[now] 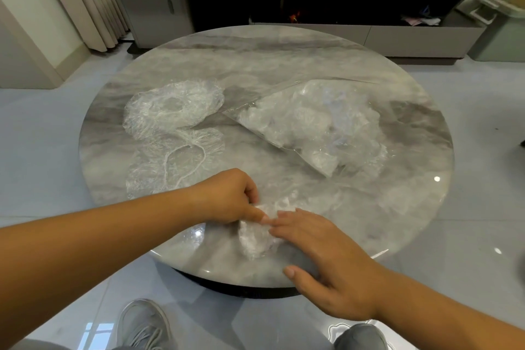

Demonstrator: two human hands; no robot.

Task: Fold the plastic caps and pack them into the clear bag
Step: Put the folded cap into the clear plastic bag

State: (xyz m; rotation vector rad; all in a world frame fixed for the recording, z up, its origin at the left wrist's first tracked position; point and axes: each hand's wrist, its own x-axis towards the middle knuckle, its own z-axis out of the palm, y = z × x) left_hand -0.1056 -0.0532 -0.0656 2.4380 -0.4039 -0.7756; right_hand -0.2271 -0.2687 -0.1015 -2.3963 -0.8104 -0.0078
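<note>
Your left grip [227, 196] pinches the far end of the folded cap [255, 241] at the table's [284, 48] near edge | your right grip [326, 258] lies flat, fingers straight, pressing the cap's right side | clear bag [312, 128], part-filled, far right | loose cap [173, 106] far left, second loose cap [176, 162] touching it, nearer

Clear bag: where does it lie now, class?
In the head view, the bag lies right of centre on the table, right of the two spread caps.
</note>
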